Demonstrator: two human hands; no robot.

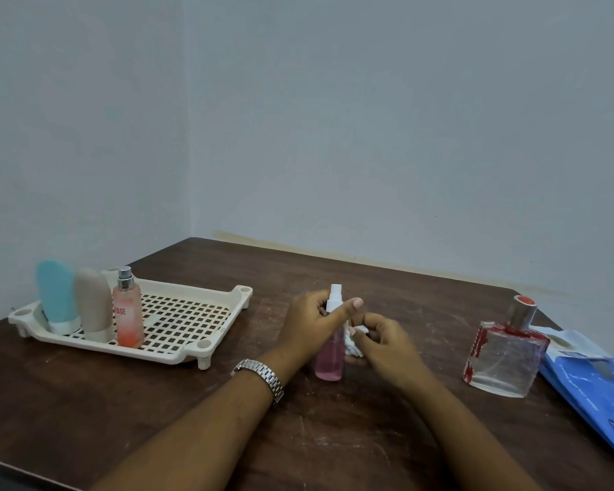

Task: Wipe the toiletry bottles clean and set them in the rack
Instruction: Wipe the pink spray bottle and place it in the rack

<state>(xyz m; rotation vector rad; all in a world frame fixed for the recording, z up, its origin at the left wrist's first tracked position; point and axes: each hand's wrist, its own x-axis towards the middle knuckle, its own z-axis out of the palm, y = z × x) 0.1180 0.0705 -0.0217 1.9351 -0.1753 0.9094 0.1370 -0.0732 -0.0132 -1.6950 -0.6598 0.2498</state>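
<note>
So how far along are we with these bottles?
Three stand in the rack: the blue bottle, beige bottle and peach spray bottle. In hand: the left hand holds the pink spray bottle while the right hand holds a white wipe against it. Left: the square glass bottle on the table.

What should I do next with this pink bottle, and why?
Probably rub the wipe down the bottle: the left hand grips it near its cap, the right hand pinches the wipe at its side, and it is not yet in the rack.
</note>
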